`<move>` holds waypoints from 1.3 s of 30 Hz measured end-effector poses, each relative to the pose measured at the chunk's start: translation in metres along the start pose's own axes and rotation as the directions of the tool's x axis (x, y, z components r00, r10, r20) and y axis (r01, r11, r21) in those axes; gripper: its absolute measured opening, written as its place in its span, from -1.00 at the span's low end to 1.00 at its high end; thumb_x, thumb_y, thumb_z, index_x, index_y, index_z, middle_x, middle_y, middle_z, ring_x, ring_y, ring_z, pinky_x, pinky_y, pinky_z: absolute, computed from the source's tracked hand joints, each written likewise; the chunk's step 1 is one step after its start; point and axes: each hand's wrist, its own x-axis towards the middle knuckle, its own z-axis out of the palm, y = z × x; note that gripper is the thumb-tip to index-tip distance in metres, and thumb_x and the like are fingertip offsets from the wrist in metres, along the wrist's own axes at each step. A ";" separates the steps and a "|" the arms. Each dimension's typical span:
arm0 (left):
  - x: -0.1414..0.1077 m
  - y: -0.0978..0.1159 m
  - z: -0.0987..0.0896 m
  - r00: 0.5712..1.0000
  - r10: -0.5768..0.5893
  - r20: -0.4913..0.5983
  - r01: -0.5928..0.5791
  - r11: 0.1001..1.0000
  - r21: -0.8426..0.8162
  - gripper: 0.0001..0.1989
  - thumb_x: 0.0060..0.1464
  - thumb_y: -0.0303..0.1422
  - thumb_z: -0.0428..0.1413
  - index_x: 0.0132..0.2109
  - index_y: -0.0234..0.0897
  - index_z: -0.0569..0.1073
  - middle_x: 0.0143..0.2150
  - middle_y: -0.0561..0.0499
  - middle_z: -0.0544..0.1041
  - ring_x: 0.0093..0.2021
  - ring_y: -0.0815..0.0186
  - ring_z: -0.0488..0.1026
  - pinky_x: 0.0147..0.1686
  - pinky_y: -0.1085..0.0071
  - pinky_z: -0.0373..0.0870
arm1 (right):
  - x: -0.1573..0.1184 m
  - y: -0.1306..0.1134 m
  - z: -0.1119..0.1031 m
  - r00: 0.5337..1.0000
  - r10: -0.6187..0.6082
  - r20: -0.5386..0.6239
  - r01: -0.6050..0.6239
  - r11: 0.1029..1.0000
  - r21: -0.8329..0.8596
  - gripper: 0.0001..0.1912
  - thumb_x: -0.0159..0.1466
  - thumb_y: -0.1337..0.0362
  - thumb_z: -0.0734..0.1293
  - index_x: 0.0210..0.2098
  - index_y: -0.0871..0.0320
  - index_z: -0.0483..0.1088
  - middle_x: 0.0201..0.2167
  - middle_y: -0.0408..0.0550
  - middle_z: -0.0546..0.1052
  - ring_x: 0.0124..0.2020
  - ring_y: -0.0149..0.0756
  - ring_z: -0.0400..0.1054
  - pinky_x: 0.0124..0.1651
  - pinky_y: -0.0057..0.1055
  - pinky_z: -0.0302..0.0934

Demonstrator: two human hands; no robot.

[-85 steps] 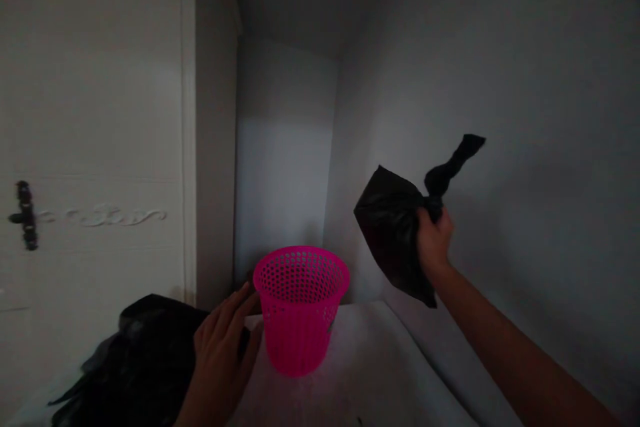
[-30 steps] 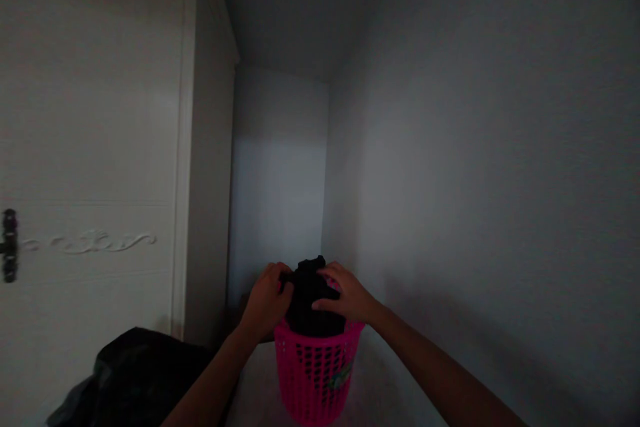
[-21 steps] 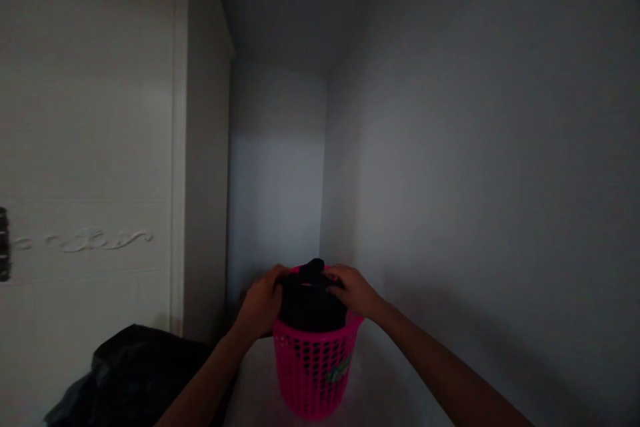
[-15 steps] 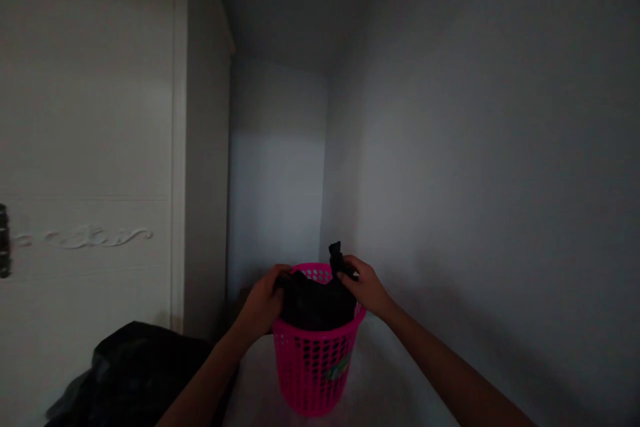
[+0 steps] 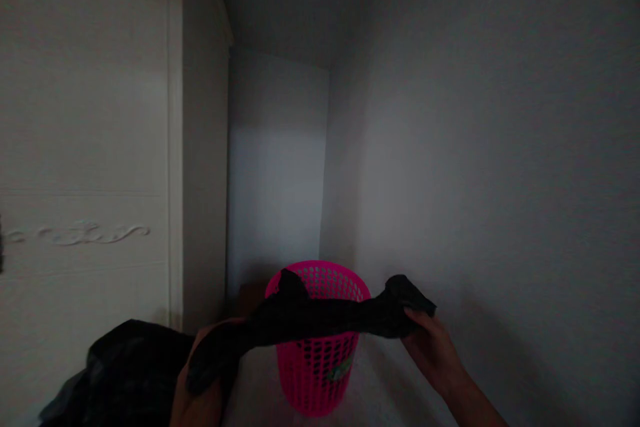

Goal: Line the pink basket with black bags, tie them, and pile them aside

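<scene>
A black plastic bag [image 5: 310, 319] is stretched sideways in front of the rim of a pink perforated plastic basket [image 5: 316, 380]. My left hand [image 5: 203, 363] grips the bag's left end, and the bag's folds cover most of those fingers. At the other end, my right hand [image 5: 425, 333] is closed on the bag, thumb on top. A loose tuft of the bag sticks up near the basket's left rim. The basket stands upright, with a green label low on its side.
A large black plastic bundle [image 5: 125, 373] lies at the lower left. Behind it rises a white wardrobe [image 5: 90, 113] with a carved scroll. A brown object [image 5: 253, 297], partly hidden, is behind the basket. A pale wall [image 5: 475, 147] runs along the right.
The black bag has come up out of the basket toward me. My hands have moved far apart, left hand leftward and down, right hand rightward, pulling the bag out lengthwise.
</scene>
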 end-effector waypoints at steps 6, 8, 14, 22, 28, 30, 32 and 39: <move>-0.012 -0.024 -0.005 0.984 -0.044 0.173 0.048 0.999 -0.018 -0.62 -0.13 -0.05 0.32 -0.12 -0.01 0.68 -0.05 -0.04 0.74 0.05 -0.10 0.64 0.15 0.01 0.55 | -0.022 0.021 -0.040 0.988 0.111 0.106 -0.099 0.988 -0.115 -0.45 0.06 0.13 0.56 0.06 -0.04 0.57 0.10 0.08 0.65 0.15 0.18 0.52 0.24 0.19 0.34; -0.016 -0.029 -0.005 0.967 -0.067 0.247 0.073 0.997 -0.013 -0.52 -0.24 -0.08 0.39 -0.07 0.03 0.68 -0.01 -0.03 0.73 0.09 -0.14 0.62 0.16 -0.03 0.54 | -0.019 0.016 -0.051 0.988 0.108 0.114 -0.090 0.984 -0.151 -0.43 0.08 0.07 0.55 0.09 -0.05 0.55 0.16 0.09 0.62 0.20 0.19 0.48 0.26 0.21 0.32; -0.024 -0.019 -0.015 0.967 -0.103 0.231 0.089 0.993 0.072 -0.38 -0.21 0.00 0.40 0.07 0.02 0.63 0.10 -0.04 0.69 0.17 -0.11 0.57 0.18 0.05 0.53 | -0.012 -0.028 -0.055 0.972 -0.224 -0.068 0.196 0.938 -0.286 -0.36 0.23 -0.15 0.40 0.26 -0.16 0.39 0.35 0.06 0.42 0.34 0.14 0.32 0.38 0.23 0.16; -0.020 -0.003 -0.016 0.974 -0.078 0.210 0.080 0.997 -0.001 -0.39 -0.13 0.06 0.34 0.10 0.08 0.61 0.15 0.00 0.67 0.21 -0.12 0.55 0.19 0.02 0.53 | -0.045 -0.049 0.010 0.847 -0.165 0.505 0.523 0.420 -0.741 -0.26 0.12 -0.01 0.58 0.28 -0.19 0.43 0.25 0.06 0.52 0.28 0.23 0.36 0.37 0.23 0.20; -0.029 -0.001 -0.015 0.952 -0.096 0.290 0.087 0.995 0.043 -0.31 -0.11 0.09 0.34 0.20 0.14 0.55 0.24 0.04 0.61 0.27 -0.08 0.50 0.22 0.06 0.50 | -0.047 -0.016 0.019 0.777 -0.121 0.618 0.627 0.230 -0.744 0.13 0.06 0.07 0.62 0.50 -0.20 0.04 0.48 0.04 0.24 0.40 0.25 0.22 0.41 0.22 0.19; -0.025 0.005 -0.011 0.976 -0.099 0.195 0.081 0.992 0.101 -0.49 -0.02 0.15 0.25 0.01 0.04 0.66 0.06 0.01 0.71 0.14 -0.05 0.60 0.17 0.09 0.54 | -0.041 -0.009 0.015 0.783 -0.176 0.596 0.622 0.225 -0.750 -0.20 0.27 0.21 0.44 0.45 -0.20 0.18 0.40 0.01 0.35 0.35 0.13 0.29 0.40 0.16 0.21; -0.018 0.011 -0.002 0.989 -0.073 0.130 0.058 0.991 0.118 -0.49 0.00 0.19 0.20 -0.11 -0.05 0.69 -0.09 -0.02 0.73 0.01 -0.03 0.65 0.10 0.11 0.58 | -0.031 -0.007 0.013 0.785 -0.235 0.573 0.619 0.264 -0.740 -0.44 0.36 0.31 0.26 0.33 -0.14 0.35 0.26 0.02 0.50 0.25 0.00 0.41 0.34 0.09 0.28; 0.012 0.027 0.047 0.980 -0.053 0.192 0.038 0.996 0.081 -0.47 0.08 0.15 0.15 -0.09 -0.20 0.63 -0.09 -0.12 0.72 -0.03 -0.01 0.65 0.05 0.06 0.58 | 0.030 0.006 0.010 0.869 -0.340 0.358 0.489 0.493 -0.719 -0.55 0.30 0.25 0.20 0.13 0.06 0.47 0.07 0.08 0.60 0.08 -0.08 0.52 0.23 -0.01 0.37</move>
